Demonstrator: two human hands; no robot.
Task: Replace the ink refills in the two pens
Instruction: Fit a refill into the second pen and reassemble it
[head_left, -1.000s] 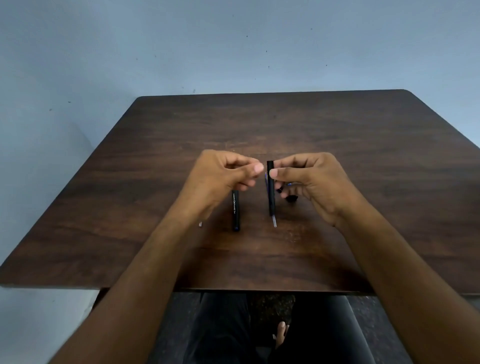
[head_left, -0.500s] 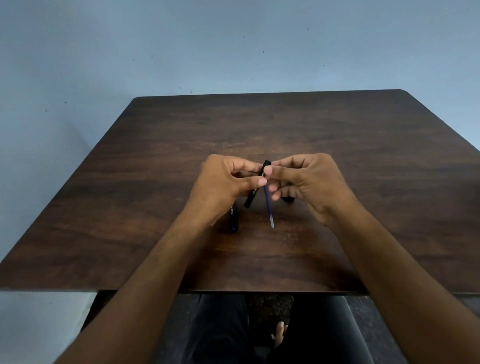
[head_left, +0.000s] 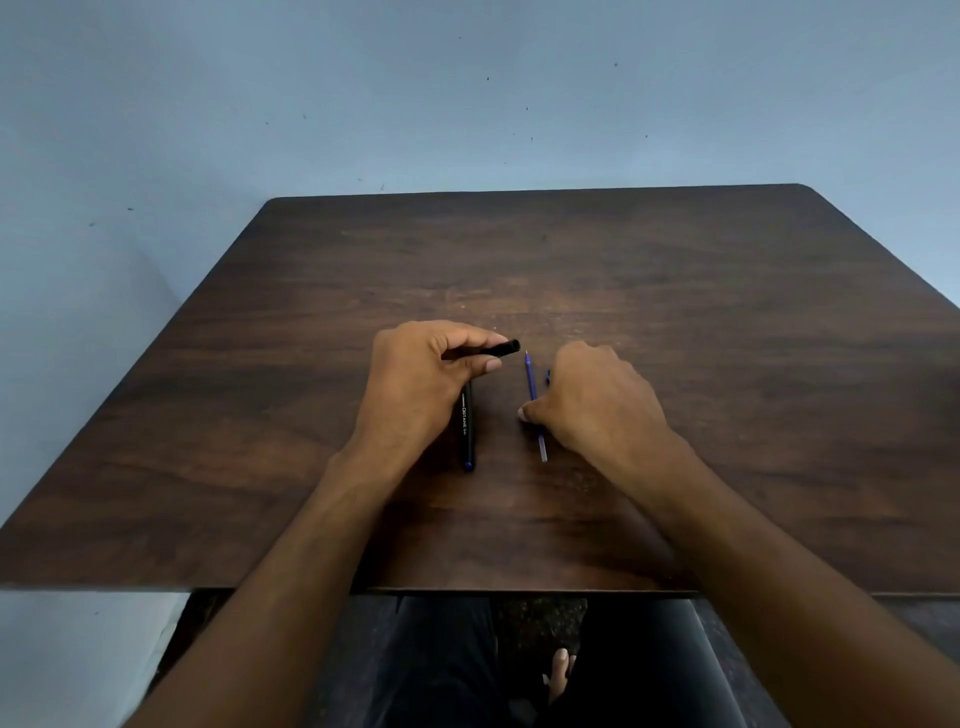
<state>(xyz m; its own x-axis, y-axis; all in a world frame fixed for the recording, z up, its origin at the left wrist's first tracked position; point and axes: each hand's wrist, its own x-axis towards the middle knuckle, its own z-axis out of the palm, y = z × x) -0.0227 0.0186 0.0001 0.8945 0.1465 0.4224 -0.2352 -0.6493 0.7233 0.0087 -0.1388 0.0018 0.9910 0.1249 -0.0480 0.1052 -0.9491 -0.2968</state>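
Near the table's (head_left: 727, 312) middle, the refill (head_left: 532, 387) had come free of the barrel (head_left: 491, 351) — left hand (head_left: 415, 384) closed around the empty barrel, right hand (head_left: 597, 405) pinching the refill down onto the wood. Another pen (head_left: 468, 431) lay beside it — untouched, apparently.

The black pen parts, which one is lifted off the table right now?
The short black barrel held in the left hand, pointing right. The other, the black pen printed Octane, lies flat on the table under that hand.

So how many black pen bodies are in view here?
2: one barrel held in the left hand, one pen lying on the table beneath that hand. Other parts may be hidden under the right hand.
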